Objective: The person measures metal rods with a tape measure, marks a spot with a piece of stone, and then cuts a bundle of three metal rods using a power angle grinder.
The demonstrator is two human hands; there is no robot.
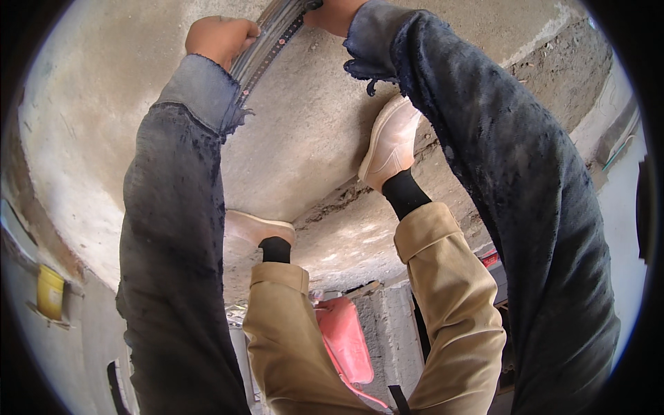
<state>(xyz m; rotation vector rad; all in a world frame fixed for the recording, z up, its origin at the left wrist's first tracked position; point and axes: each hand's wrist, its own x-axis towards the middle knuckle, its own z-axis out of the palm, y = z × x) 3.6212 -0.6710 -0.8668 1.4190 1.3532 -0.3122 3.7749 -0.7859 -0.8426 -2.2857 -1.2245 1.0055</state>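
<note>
My left hand (220, 38) is closed around long metal strips (266, 48) at the top centre, which run diagonally up toward the top edge. Along their right side lies a dark band (273, 59) with small light and red marks. My right hand (332, 14), partly cut off by the top edge, has its fingers curled at the upper part of the strips, beside a small black piece (312, 4). Both frayed dark sleeves reach up over the pale concrete surface (124, 69).
My two shoes (391, 142) stand along a rough, cracked seam (332, 200) in the concrete. A yellow bucket (50, 290) is at the far left. A red wheelbarrow-like tray (342, 339) shows between my legs. A thin green line (619, 152) lies at the right.
</note>
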